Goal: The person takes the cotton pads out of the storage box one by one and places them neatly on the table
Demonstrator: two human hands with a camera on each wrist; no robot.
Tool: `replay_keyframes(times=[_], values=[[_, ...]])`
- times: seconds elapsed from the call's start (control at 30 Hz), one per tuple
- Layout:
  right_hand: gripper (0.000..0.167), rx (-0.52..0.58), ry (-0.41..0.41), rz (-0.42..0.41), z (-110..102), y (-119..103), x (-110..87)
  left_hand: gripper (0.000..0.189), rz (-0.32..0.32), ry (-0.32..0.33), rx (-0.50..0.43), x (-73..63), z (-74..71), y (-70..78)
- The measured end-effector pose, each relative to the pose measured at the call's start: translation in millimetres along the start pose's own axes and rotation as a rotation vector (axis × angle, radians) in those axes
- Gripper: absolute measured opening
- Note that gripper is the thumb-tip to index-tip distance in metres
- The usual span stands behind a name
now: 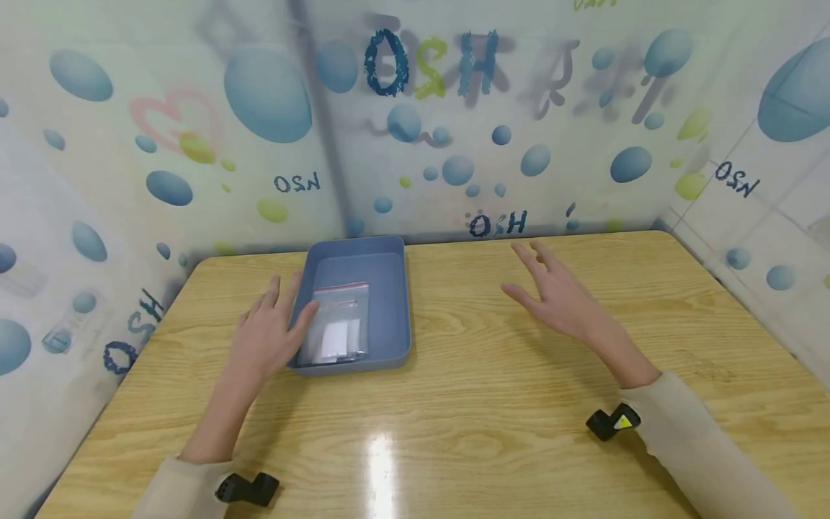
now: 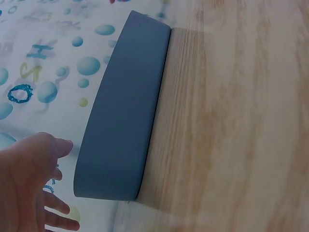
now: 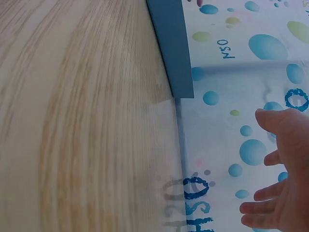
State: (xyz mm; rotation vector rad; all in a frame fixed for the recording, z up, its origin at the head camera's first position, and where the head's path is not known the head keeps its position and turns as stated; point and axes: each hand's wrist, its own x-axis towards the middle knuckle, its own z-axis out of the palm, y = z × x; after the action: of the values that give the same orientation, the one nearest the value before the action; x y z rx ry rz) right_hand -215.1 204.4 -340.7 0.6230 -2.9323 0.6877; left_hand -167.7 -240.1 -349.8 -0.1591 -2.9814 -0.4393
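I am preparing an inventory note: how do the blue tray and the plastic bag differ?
The blue tray is opaque; the plastic bag is transparent, with a reddish strip along its top. The tray is larger than the bag. The tray stands on the table, while the bag lies inside the tray. Both look roughly rectangular.

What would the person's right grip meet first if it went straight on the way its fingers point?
Most likely the patterned backdrop behind the table; nothing else shows in line ahead of the right grip. The blue tray sits off to the left. Depth is hard to judge.
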Motion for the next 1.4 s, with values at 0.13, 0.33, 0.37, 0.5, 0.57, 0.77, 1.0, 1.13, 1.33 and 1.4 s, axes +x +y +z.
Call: replay_keyframes(times=[0.13, 0.33, 0.37, 0.5, 0.57, 0.77, 1.0, 1.13, 1.33, 1.4], values=[[0.079, 0.012, 0.001, -0.007, 3.5, -3.0, 3.8, 0.075, -0.011, -0.012, -0.018, 0.5, 0.5, -0.1], [0.078, 0.013, 0.018, -0.023, 9.2, -6.5, 8.2, 0.075, -0.007, 0.005, -0.046, 1.1, 2.0, -0.5], [0.078, 0.013, 0.022, -0.027, 9.7, -7.4, 8.9, 0.074, -0.005, 0.011, -0.049, 1.0, 2.0, -0.5], [0.078, 0.023, 0.024, -0.037, 10.9, -12.0, 11.5, 0.072, -0.008, 0.022, -0.055, 1.3, 2.8, -1.3], [0.077, 0.034, 0.018, -0.038, 11.1, -14.9, 12.8, 0.072, -0.016, 0.022, -0.059, 1.2, 3.3, -1.7], [0.077, 0.061, 0.019, -0.050, 12.6, -20.7, 17.5, 0.072, -0.038, 0.008, -0.075, 1.4, 3.3, -2.6], [0.075, 0.120, 0.011, -0.086, 17.3, -27.1, 21.8, 0.067, -0.038, -0.017, -0.099, 1.9, 4.0, -3.7], [0.074, 0.148, -0.006, -0.095, 22.3, -32.5, 24.4, 0.063, -0.037, -0.009, -0.112, 2.4, 5.3, -4.1], [0.072, 0.150, 0.000, -0.121, 30.9, -38.5, 29.0, 0.057, -0.032, -0.019, -0.142, 3.7, 6.6, -5.2], [0.072, 0.158, -0.002, -0.129, 33.1, -40.9, 31.0, 0.053, -0.029, -0.020, -0.156, 4.2, 6.8, -5.3]])
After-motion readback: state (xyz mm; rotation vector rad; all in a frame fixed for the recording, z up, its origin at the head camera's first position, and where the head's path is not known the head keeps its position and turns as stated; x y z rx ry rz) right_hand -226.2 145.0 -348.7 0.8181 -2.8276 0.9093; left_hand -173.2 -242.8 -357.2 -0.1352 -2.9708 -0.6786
